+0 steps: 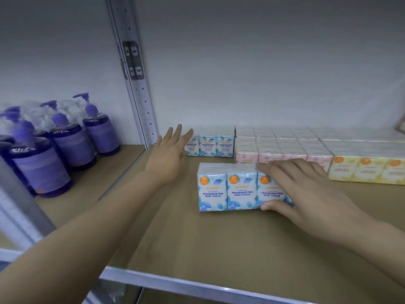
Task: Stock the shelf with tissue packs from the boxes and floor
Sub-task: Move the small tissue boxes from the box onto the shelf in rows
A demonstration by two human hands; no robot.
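Observation:
A blue-and-white tissue pack (228, 189) marked "fragrance free mini tissue" stands on the brown shelf board (197, 242). My right hand (306, 191) lies over its right end, fingers across the top and thumb against the front. A second blue tissue pack (212, 142) stands against the back wall. My left hand (171, 154) hovers just left of that pack with fingers spread and nothing in it. Pink tissue packs (282, 145) and yellow tissue packs (366, 170) fill the shelf to the right.
Purple pump bottles (54, 145) stand on the neighbouring shelf at the left, beyond a grey metal upright (135, 84). A metal rail (197, 284) edges the front of the shelf. Bare board lies in front of the packs.

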